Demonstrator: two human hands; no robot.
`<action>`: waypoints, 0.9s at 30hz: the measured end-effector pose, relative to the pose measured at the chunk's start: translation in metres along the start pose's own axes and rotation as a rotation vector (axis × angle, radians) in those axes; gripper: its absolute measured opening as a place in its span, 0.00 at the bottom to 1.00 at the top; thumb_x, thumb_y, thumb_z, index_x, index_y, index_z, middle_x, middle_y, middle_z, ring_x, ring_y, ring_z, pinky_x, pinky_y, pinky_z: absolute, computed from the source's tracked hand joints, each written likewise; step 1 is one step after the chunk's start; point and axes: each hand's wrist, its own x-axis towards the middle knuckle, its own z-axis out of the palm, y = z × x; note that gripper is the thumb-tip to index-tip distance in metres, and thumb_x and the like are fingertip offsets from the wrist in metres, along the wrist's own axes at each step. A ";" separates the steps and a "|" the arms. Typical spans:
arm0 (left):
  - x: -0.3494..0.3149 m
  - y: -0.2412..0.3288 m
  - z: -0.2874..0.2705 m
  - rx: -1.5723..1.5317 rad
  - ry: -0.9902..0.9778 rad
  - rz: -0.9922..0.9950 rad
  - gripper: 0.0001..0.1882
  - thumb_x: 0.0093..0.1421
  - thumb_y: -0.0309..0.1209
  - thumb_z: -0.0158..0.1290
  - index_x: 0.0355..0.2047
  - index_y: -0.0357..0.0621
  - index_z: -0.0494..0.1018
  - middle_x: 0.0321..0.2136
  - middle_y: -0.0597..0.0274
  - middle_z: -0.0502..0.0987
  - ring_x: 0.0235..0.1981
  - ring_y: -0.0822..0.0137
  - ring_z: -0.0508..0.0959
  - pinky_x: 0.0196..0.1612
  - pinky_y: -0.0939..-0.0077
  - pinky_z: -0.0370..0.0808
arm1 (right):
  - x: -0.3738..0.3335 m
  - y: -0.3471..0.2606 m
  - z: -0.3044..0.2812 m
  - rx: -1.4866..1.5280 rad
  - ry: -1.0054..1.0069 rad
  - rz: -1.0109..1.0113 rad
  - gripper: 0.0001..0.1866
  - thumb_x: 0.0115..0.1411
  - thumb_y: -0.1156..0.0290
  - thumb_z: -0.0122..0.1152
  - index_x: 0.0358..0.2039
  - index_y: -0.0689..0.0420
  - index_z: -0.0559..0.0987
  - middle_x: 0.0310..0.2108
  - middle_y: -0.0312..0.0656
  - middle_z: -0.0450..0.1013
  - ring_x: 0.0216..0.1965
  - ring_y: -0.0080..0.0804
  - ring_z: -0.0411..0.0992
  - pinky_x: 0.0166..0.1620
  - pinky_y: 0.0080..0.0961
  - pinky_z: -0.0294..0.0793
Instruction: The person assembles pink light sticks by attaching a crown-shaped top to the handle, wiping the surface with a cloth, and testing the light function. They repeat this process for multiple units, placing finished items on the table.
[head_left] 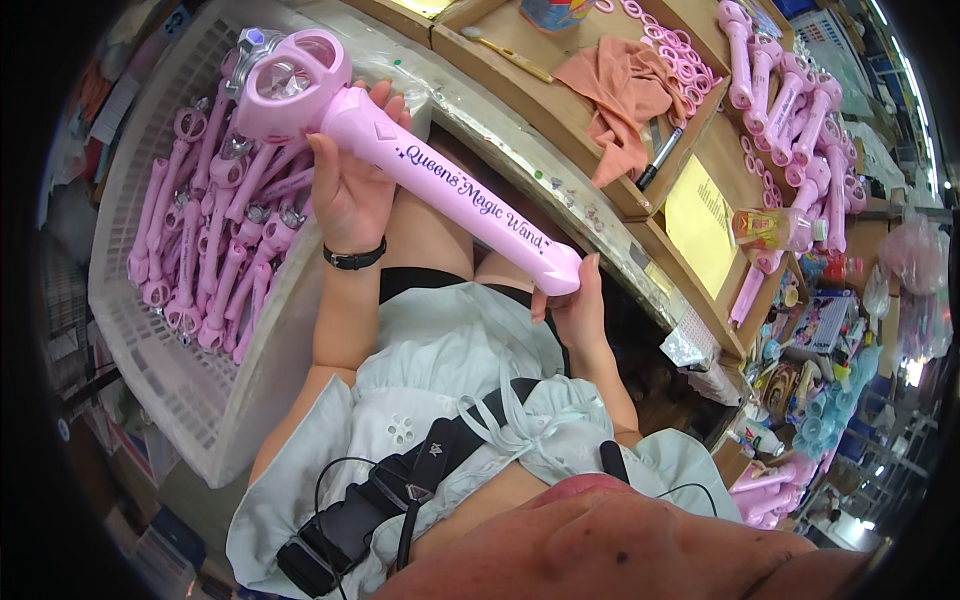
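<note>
Holding a glossy pink plastic wand with a round openwork head (450, 190) slantwise above our lap, we have our left hand (355, 190) wrapped on its shaft near the head and our right hand (576, 300) clasped on its narrow end. Beside us on the left, a white slotted plastic basket (270, 390) holds many pink wands (215, 260); a crumpled orange cloth (612, 95) lies on the table (575, 208).

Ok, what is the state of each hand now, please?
Left hand: holding the pink wand near its head.
Right hand: holding the same wand's other end.
</note>
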 end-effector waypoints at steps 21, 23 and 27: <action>-0.009 0.000 -0.014 -0.003 0.039 -0.215 0.26 0.63 0.42 0.47 0.50 0.30 0.62 0.37 0.54 0.72 0.40 0.62 0.71 0.48 0.66 0.70 | -0.004 -0.047 -0.056 -0.308 0.064 -0.175 0.08 0.62 0.69 0.53 0.31 0.61 0.75 0.25 0.36 0.72 0.25 0.19 0.71 0.30 0.16 0.71; -0.011 0.002 -0.015 0.021 0.086 -0.213 0.23 0.64 0.39 0.46 0.51 0.32 0.62 0.38 0.54 0.72 0.40 0.64 0.72 0.49 0.66 0.70 | -0.003 -0.078 -0.092 -0.488 0.248 -0.498 0.05 0.58 0.73 0.56 0.30 0.62 0.75 0.26 0.35 0.73 0.27 0.19 0.70 0.33 0.16 0.69; -0.011 0.001 -0.015 0.083 0.086 -0.208 0.18 0.64 0.35 0.44 0.50 0.36 0.62 0.43 0.53 0.71 0.40 0.64 0.72 0.48 0.64 0.71 | 0.035 -0.138 -0.174 -1.169 0.482 -0.656 0.14 0.53 0.67 0.62 0.37 0.60 0.76 0.38 0.44 0.72 0.39 0.33 0.71 0.40 0.25 0.70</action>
